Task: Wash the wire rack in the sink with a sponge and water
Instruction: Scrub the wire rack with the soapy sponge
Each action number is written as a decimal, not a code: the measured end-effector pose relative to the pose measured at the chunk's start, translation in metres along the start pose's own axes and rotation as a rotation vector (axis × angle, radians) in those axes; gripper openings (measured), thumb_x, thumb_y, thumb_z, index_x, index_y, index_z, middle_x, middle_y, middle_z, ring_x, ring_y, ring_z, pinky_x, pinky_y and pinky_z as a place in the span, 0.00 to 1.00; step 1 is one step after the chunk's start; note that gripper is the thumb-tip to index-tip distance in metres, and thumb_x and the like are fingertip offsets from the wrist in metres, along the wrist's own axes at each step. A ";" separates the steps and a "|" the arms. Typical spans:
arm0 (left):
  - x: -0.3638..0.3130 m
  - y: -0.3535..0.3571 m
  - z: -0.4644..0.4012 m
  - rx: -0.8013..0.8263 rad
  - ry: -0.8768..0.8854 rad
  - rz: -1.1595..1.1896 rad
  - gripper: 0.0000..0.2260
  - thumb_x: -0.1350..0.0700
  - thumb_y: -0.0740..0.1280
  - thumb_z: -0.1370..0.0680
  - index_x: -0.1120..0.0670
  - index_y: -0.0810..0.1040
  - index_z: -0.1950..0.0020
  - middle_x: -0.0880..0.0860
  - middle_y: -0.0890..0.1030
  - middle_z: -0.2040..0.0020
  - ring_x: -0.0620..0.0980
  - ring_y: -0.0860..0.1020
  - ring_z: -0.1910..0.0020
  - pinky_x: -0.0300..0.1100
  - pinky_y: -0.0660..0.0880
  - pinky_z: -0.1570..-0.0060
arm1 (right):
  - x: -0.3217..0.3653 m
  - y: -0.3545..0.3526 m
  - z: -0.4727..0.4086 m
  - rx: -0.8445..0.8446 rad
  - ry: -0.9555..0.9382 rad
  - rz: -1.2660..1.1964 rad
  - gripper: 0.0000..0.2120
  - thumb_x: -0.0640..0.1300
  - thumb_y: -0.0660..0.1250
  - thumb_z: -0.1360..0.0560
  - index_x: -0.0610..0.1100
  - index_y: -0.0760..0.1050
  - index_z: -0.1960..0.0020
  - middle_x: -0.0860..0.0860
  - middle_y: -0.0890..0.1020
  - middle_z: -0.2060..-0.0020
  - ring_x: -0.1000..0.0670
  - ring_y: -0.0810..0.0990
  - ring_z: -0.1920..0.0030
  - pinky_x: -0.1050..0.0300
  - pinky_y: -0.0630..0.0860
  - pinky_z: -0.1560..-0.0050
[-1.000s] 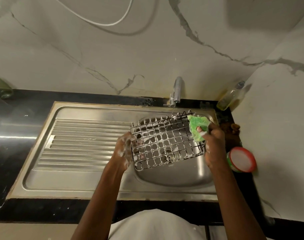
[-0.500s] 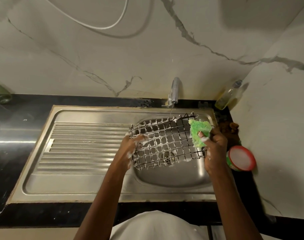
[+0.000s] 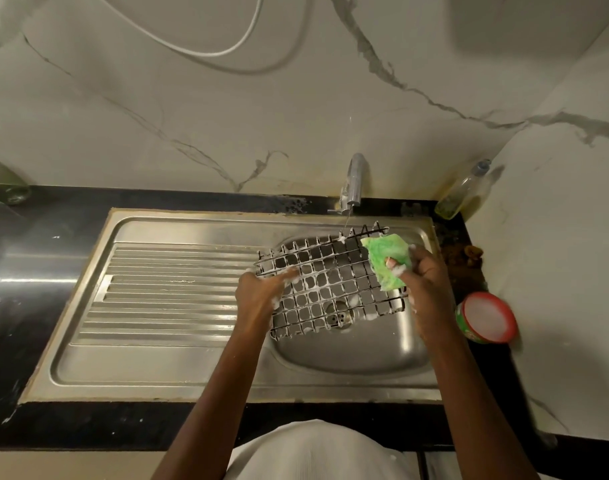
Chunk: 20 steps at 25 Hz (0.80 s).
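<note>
The left hand (image 3: 261,296) gripped the soapy wire rack (image 3: 331,282), the right hand (image 3: 426,289) pinched the sponge (image 3: 388,263) — suds risked a slip into the sink (image 3: 192,358).

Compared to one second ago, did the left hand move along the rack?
Yes. The left hand moved up the wire rack's left edge, toward the tap, fingers now reaching over the top corner.

the wire rack (image 3: 331,282) hangs over the sink (image 3: 358,355) basin, between the left hand (image 3: 261,296) and the right hand (image 3: 426,289). the sponge (image 3: 388,261) lies on the rack's edge at the right hand. the tap (image 3: 355,181) stands behind the right hand, a bottle (image 3: 464,192) behind and right of it, a tub (image 3: 486,317) on the tabletop (image 3: 29,237) just right. the drainboard (image 3: 164,289) lies left of the left hand.
</note>
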<state>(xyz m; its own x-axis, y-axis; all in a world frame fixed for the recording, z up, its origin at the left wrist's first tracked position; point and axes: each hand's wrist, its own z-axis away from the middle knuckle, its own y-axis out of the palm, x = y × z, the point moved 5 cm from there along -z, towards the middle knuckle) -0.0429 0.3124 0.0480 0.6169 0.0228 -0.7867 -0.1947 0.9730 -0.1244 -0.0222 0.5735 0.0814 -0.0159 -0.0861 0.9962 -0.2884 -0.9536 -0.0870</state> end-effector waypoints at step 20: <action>0.014 0.004 -0.008 -0.138 0.031 -0.044 0.43 0.49 0.83 0.35 0.59 0.67 0.26 0.58 0.82 0.42 0.57 0.84 0.50 0.49 0.84 0.56 | 0.007 0.062 0.023 -0.361 -0.682 0.822 0.09 0.34 0.65 0.24 0.36 0.85 0.51 0.43 0.86 0.53 0.44 0.86 0.53 0.51 0.85 0.54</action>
<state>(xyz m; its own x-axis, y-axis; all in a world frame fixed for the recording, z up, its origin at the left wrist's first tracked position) -0.0409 0.3149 0.0315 0.6039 -0.0277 -0.7966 -0.2726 0.9319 -0.2391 -0.0185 0.5072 0.0827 0.1655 -0.8946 0.4150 -0.6933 -0.4049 -0.5962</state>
